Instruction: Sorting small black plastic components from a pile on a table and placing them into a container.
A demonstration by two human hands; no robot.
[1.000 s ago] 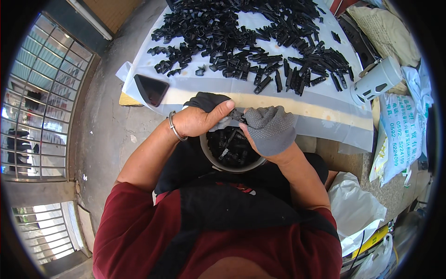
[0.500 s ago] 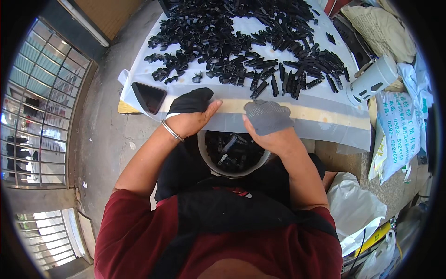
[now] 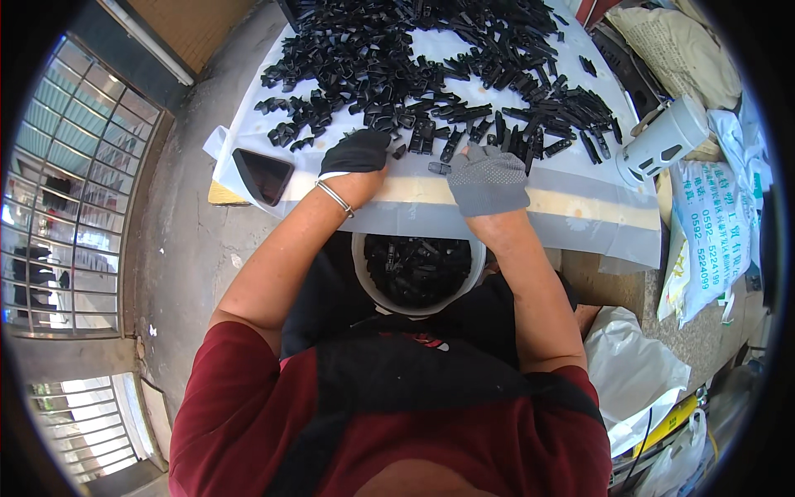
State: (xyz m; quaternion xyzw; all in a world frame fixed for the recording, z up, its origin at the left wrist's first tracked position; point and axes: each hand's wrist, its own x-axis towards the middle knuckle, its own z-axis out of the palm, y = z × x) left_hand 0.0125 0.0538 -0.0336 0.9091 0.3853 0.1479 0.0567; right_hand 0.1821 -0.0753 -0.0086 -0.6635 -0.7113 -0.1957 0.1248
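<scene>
- Left hand (image 3: 356, 157), black-gloved: curled just inside table's (image 3: 580, 205) near edge; grip cannot be told.
- Right hand (image 3: 489, 178), grey-gloved: fingers bent, at black plastic piece (image 3: 438, 167) near same edge; hold unclear.
- Black parts (image 3: 356, 66): heaped toward far edge.

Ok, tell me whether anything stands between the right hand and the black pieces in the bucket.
Yes: the sheet-covered table edge lies between the right hand and the black pieces in the bucket below.

Both forearms (image 3: 286, 248) (image 3: 534, 286) forward, fingers (image 3: 497, 161) curled
</scene>
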